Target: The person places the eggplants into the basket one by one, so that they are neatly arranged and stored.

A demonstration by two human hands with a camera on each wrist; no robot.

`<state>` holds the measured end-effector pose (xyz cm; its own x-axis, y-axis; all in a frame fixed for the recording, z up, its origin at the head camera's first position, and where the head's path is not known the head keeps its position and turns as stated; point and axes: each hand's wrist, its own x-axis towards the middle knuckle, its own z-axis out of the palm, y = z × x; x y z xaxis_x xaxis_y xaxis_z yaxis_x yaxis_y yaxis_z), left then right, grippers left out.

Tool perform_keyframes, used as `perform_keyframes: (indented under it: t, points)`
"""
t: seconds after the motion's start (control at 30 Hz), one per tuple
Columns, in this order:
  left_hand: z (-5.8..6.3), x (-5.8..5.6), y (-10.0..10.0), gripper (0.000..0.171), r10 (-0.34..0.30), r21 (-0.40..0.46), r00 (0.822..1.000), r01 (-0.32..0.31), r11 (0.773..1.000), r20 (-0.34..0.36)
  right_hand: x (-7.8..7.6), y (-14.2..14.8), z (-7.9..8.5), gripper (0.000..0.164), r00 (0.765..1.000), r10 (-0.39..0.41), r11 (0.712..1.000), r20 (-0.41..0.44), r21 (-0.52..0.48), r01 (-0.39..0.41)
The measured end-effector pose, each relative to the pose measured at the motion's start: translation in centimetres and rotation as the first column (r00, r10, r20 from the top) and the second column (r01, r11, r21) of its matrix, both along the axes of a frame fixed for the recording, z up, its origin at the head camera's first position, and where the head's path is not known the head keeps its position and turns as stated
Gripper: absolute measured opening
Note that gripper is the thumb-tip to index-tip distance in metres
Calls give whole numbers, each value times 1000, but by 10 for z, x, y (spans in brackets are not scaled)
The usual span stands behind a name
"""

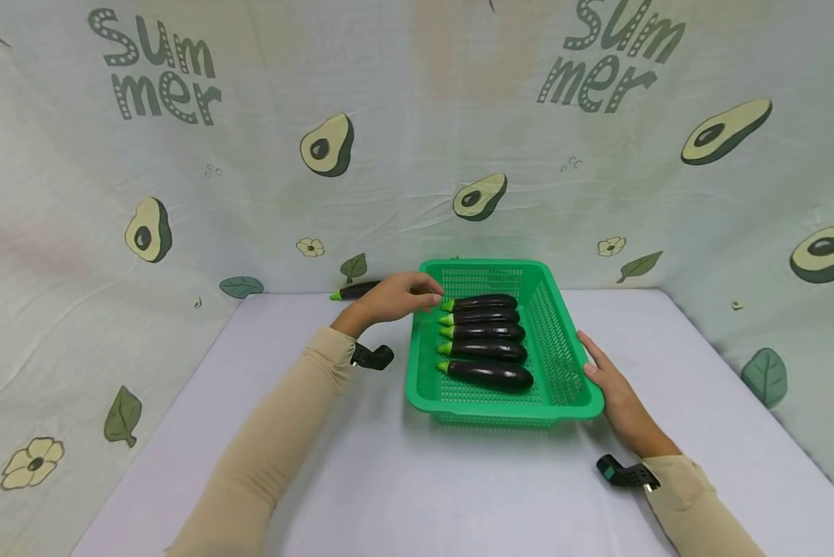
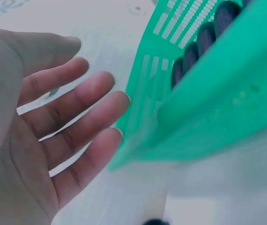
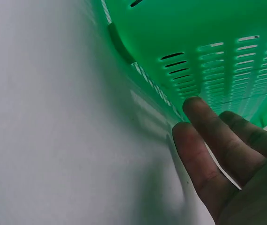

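Note:
A green plastic basket (image 1: 483,404) with slotted walls stands on the table, several dark eggplants (image 1: 490,350) with green caps lying side by side in it. My left hand (image 1: 398,297) is at the basket's left rim, fingers spread and loosely bent, holding nothing; its palm and fingers (image 2: 89,108) face the basket wall in the left wrist view. My right hand (image 1: 617,398) holds the basket's right rim, thumb on the rim and fingers (image 3: 213,136) against the outer wall below it. Another eggplant (image 1: 357,291) lies at the back left, partly hidden behind the left hand.
The white table (image 1: 452,495) extends around the basket. Close behind its back edge hangs a printed cloth (image 1: 389,193) with avocados, leaves and lettering. A black wrist device (image 1: 373,357) sits on the left wrist, another device (image 1: 626,472) on the right.

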<state>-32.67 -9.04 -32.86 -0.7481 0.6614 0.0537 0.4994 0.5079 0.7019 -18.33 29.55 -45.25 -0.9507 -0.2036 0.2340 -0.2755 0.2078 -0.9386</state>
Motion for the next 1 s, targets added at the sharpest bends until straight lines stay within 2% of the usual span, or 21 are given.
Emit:
perform_keyframes:
  t: [0.13,0.33,0.53,0.67,0.77,1.0]
  points:
    - [-3,-4,-18,31,43,70,999,-44,997,15,2,-2,1,56,1000,2,1000,-7,-1,-2]
    - [-16,-13,-41,36,82,129,995,-90,988,64,5,-1,1,53,998,-1,1000,-60,25,2]
    - [-34,-23,-71,32,155,166,983,-170,971,99,2,-5,1,56,997,52,998,-63,-28,-54]
    - [-47,-31,-89,33,228,190,966,-248,950,121,1,-7,2,57,996,71,996,-47,-45,-73]
    - [-54,-35,-98,31,285,218,948,-311,925,141,2,-7,2,57,998,66,997,-18,-35,-66]
    - [-69,-47,-104,29,367,253,919,-392,884,141,2,-4,0,56,999,36,999,-20,-21,-36]
